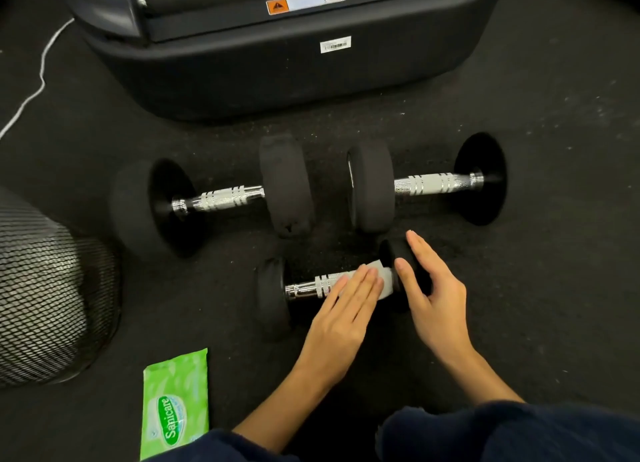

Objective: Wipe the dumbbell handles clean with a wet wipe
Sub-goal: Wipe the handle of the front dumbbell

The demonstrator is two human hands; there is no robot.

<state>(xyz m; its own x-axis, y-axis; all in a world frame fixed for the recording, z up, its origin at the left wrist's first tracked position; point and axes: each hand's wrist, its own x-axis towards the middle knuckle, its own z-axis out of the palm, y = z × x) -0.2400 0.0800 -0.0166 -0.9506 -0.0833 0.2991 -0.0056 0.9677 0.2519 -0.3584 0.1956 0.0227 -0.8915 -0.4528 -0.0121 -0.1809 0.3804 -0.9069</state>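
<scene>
Three black dumbbells with chrome handles lie on the dark floor. The small dumbbell lies nearest me, with a white wet wipe draped over the right part of its handle. My left hand lies flat with straight fingers pressing on the wipe and handle. Fingers straight, my right hand rests against the small dumbbell's right head. Behind lie the larger left dumbbell and the larger right dumbbell, both untouched.
A green wet wipe pack lies on the floor at the lower left. A black mesh object stands at the left edge. A large dark machine base sits behind the dumbbells, with a white cable at its left.
</scene>
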